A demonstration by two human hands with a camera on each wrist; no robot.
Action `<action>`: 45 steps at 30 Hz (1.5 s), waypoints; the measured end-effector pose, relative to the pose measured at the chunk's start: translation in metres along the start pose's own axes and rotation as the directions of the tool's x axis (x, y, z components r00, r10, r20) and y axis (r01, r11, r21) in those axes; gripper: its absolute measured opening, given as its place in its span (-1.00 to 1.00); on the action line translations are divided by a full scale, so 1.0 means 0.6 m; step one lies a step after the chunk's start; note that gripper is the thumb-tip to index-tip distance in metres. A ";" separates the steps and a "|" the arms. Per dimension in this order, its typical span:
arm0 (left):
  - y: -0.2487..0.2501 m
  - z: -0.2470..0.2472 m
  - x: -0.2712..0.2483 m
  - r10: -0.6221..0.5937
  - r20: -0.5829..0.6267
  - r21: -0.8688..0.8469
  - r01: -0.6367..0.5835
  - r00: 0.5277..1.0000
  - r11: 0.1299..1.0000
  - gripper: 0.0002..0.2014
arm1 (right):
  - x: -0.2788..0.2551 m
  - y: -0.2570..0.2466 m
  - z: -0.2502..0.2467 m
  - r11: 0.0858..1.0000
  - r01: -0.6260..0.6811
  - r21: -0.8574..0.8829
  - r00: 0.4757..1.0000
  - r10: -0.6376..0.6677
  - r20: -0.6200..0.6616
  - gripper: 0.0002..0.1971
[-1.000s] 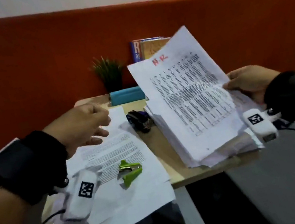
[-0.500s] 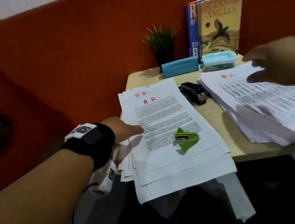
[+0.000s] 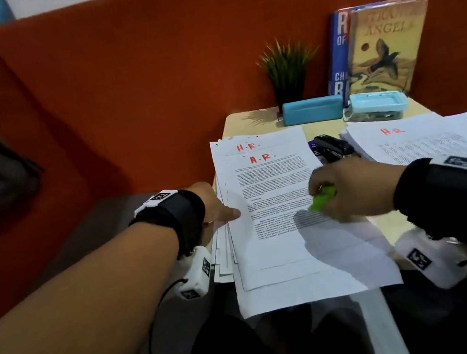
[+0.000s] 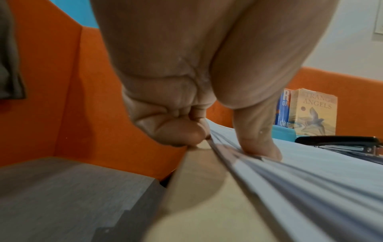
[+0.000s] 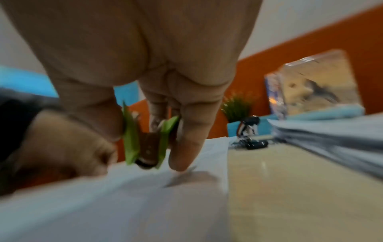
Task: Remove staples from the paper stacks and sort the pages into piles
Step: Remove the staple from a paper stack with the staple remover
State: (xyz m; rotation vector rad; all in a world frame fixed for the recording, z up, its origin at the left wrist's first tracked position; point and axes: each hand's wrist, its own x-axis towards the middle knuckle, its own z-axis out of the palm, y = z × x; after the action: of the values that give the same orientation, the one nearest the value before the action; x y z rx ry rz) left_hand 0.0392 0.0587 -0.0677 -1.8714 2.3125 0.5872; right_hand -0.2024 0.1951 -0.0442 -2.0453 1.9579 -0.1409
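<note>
A stack of printed pages marked "H.R." (image 3: 278,225) lies on the small table's left side and hangs over its front edge. My left hand (image 3: 219,207) pinches the stack's left edge (image 4: 225,147), thumb on top and fingers curled beneath. My right hand (image 3: 350,190) grips the green staple remover (image 3: 323,197) on the top page; in the right wrist view the staple remover (image 5: 145,140) sits between thumb and fingers. A second thick paper stack marked "H.R." (image 3: 438,140) lies at the table's right.
A black stapler (image 3: 331,147) sits between the two stacks. Behind stand a small potted plant (image 3: 287,70), a blue case (image 3: 312,109), a blue-lidded box (image 3: 376,106) and two books (image 3: 381,47) against the orange partition. Grey surfaces flank the wooden table (image 3: 396,220).
My right hand left the right stack and came over to take hold of the green staple remover. My left hand stays at the left stack's edge.
</note>
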 end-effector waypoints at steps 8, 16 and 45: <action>-0.015 0.012 0.026 0.062 0.004 0.044 -0.062 0.998 0.997 -0.46 | 0.007 0.050 -0.027 0.425 -0.416 0.804 0.850 0.496 0.177 -0.92; -0.015 0.012 0.005 0.139 0.011 -0.078 -0.138 0.990 0.987 -0.60 | 0.043 0.009 -0.009 0.878 -0.476 -0.051 0.878 0.478 0.024 -0.61; 0.057 -0.026 -0.044 0.277 0.007 -0.967 0.077 0.961 -0.244 -0.70 | -0.009 0.088 -0.175 0.851 -0.078 0.519 0.905 0.279 -0.321 -0.83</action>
State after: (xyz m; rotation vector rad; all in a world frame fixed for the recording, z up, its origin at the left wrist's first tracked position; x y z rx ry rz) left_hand 0.0151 0.0830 -0.0370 -1.4023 1.4988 3.3418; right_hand -0.2824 0.1833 0.0408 -1.5624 2.0380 -0.9691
